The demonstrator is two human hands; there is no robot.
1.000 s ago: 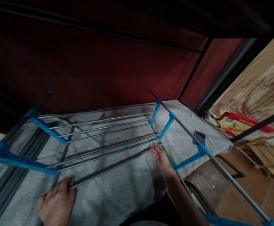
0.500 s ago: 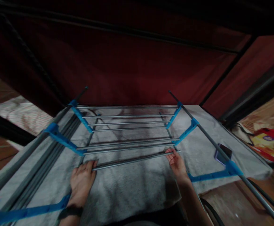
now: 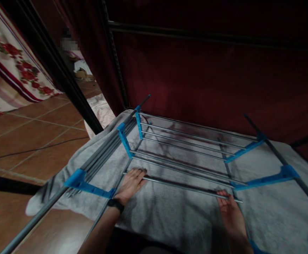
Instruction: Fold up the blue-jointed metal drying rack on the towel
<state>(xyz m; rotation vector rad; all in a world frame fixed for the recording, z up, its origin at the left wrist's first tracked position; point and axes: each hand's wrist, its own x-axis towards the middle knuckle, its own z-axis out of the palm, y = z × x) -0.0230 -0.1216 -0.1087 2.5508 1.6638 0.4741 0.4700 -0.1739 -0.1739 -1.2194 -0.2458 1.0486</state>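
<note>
Hands (image 3: 133, 182) — on metal rod (image 3: 180, 186), blanket (image 3: 170, 210) beneath

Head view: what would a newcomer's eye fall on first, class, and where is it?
Probably the bright blue brackets, on both sides of the grey tubular rack. Then, just below centre, the metal rod running between the left hand and right hand. At upper left, a red-flowered cloth stands out too.

Fingers (image 3: 137, 173) of the left hand (image 3: 129, 184) and right hand (image 3: 231, 213) hold a metal rod (image 3: 180, 185) over grey cloth (image 3: 167, 213).
</note>
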